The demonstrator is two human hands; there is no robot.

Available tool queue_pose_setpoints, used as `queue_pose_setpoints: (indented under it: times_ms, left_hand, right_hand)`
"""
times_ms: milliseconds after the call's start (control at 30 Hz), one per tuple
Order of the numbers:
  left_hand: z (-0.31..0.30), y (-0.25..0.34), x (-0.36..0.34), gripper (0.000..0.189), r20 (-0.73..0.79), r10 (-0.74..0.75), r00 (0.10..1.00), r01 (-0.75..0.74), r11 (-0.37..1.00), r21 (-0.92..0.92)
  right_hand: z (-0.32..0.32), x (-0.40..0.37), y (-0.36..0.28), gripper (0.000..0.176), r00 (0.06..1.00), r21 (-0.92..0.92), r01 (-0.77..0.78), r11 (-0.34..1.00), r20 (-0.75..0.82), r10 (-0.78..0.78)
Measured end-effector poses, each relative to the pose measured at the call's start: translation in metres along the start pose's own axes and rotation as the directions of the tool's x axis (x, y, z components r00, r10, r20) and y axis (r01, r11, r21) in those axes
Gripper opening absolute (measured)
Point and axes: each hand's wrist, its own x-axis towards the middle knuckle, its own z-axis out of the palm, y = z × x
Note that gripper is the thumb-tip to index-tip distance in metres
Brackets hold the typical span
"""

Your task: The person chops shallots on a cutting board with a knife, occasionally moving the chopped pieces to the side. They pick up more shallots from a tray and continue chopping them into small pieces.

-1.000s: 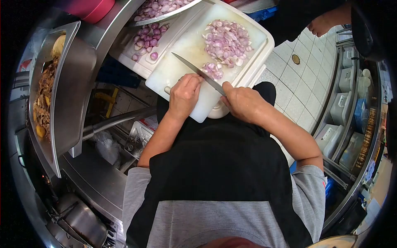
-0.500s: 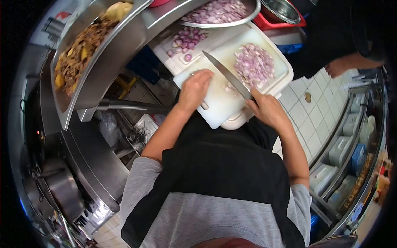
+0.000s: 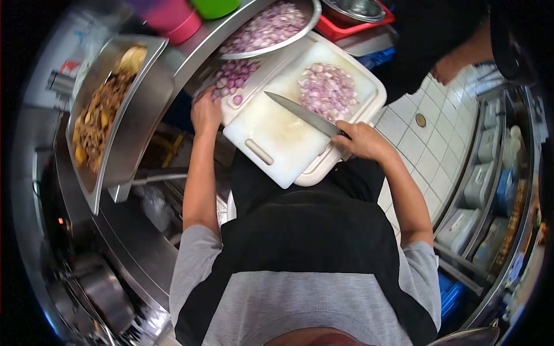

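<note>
Shallots (image 3: pixel 231 81), whole and peeled, lie at the fingertips of the left hand (image 3: pixel 206 112); its hold cannot be told. The knife (image 3: pixel 300 113) is clasped by the right hand (image 3: pixel 360 138), blade poised over the board (image 3: pixel 277 144), seemingly for readiness.

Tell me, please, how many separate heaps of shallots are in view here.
3: chopped shallots on the white cutting board, whole peeled shallots by the left hand, and sliced shallots in the metal bowl at the top. More may be hidden.

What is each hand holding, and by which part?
The right hand grips the knife by its handle; the left hand is at the whole shallots, grasp unclear.
</note>
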Motion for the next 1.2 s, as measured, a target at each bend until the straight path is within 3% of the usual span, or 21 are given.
queue_pose_setpoints:
  times_ms: [67, 167, 200, 267, 300, 400, 467, 567, 767, 1200]
  left_hand:
    - [-0.004, 0.012, -0.006, 0.029, -0.043, 0.055, 0.998, -0.056, 0.998, -0.006]
    - [-0.010, 0.054, -0.030, 0.025, -0.013, 0.075, 0.997, -0.075, 0.947, -0.312]
    - [-0.013, 0.071, -0.037, 0.022, 0.115, 0.094, 0.989, -0.046, 0.930, -0.365]
    - [-0.006, 0.097, -0.051, 0.022, 0.111, 0.216, 0.970, -0.133, 0.855, -0.501]
    - [-0.006, 0.113, -0.057, 0.021, 0.182, 0.198, 0.963, -0.077, 0.852, -0.518]
    - [0.000, 0.136, -0.067, 0.020, 0.196, 0.230, 0.953, -0.093, 0.840, -0.534]
    - [0.010, 0.136, -0.071, 0.023, 0.178, 0.305, 0.935, -0.190, 0.860, -0.473]
    - [0.014, 0.136, -0.077, 0.022, 0.098, 0.318, 0.943, -0.241, 0.855, -0.460]
    - [0.005, 0.134, -0.082, 0.025, 0.099, 0.362, 0.927, -0.285, 0.850, -0.443]
    - [0.011, 0.131, -0.081, 0.020, 0.080, 0.298, 0.951, -0.214, 0.824, -0.524]
  right_hand:
    - [-0.006, 0.006, 0.009, 0.033, 0.999, -0.002, -0.037, 0.999, -0.002, 0.037]
    - [-0.014, 0.011, 0.009, 0.036, 0.994, -0.018, -0.097, 0.995, 0.044, 0.098]
    - [-0.015, 0.013, 0.010, 0.037, 0.995, -0.022, -0.092, 0.995, 0.036, 0.093]
    - [-0.017, 0.016, 0.010, 0.038, 0.996, -0.023, -0.090, 0.996, 0.023, 0.091]
    - [-0.018, 0.017, 0.009, 0.038, 0.996, -0.028, -0.091, 0.995, 0.024, 0.092]
    - [-0.018, 0.023, 0.015, 0.037, 0.996, -0.043, -0.086, 0.995, 0.011, 0.087]
    - [-0.017, 0.025, 0.016, 0.037, 0.997, -0.056, -0.078, 0.995, -0.003, 0.078]
    - [-0.019, 0.029, 0.014, 0.035, 0.995, -0.058, -0.097, 0.994, -0.034, 0.095]
    - [-0.021, 0.044, 0.013, 0.035, 0.985, -0.064, -0.169, 0.984, -0.034, 0.167]
    - [-0.010, 0.038, -0.009, 0.034, 0.976, -0.079, -0.162, 0.984, -0.163, 0.148]
